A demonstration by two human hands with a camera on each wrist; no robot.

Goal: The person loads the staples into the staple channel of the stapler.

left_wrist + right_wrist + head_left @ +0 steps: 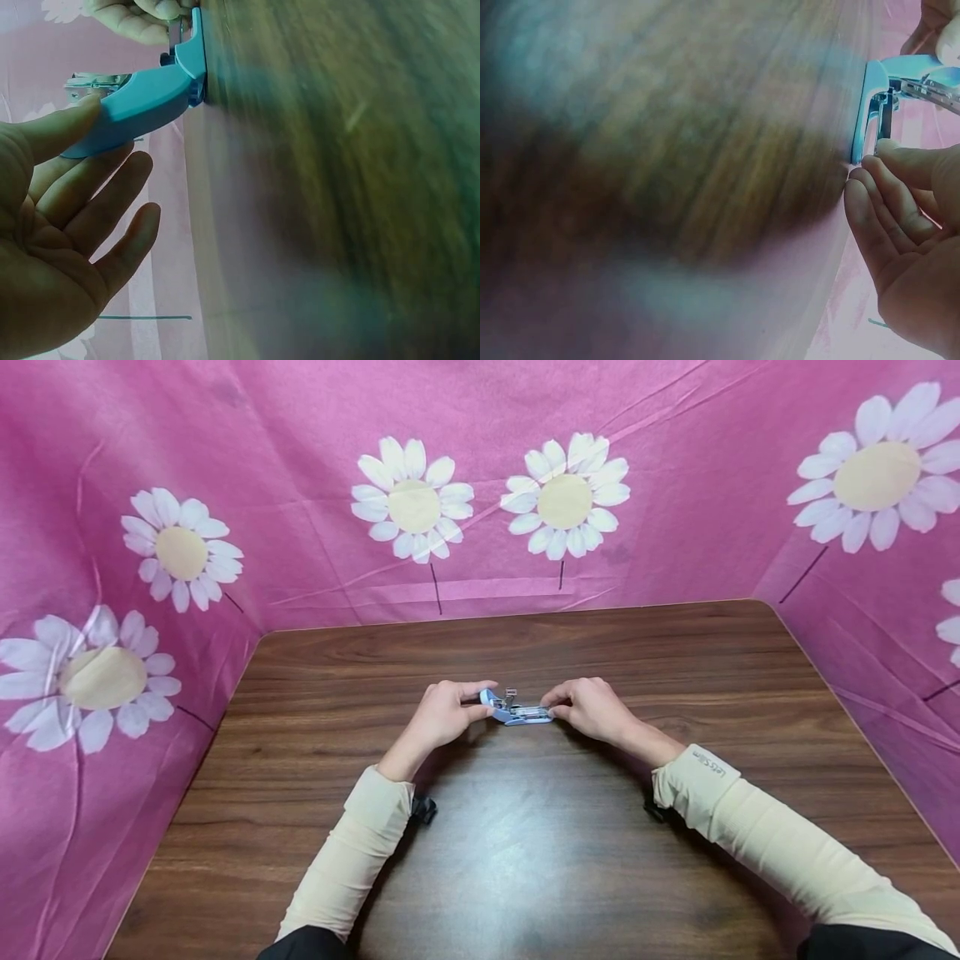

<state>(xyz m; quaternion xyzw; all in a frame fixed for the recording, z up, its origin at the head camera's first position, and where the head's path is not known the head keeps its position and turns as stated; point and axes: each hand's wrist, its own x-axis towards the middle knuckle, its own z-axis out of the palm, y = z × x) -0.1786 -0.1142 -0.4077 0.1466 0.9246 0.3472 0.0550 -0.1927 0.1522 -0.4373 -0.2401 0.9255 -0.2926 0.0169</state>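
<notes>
A small light-blue stapler (516, 710) with a metal staple track is held just above the brown wooden table (525, 860), hinged open. My left hand (480, 700) pinches the blue top arm at the stapler's left end between thumb and forefinger. My right hand (553, 708) pinches the base at the right end. The left wrist view shows the blue arm (142, 101) lying across my left hand's (82, 150) fingertips, the other fingers spread loosely below. In the right wrist view the stapler's base (874, 112) stands against my right hand's (889, 161) fingertips.
Pink cloth printed with white daisies (480, 443) walls the table on the left, back and right. Cream sleeves (352, 852) cover both forearms. Bare wood lies around the hands.
</notes>
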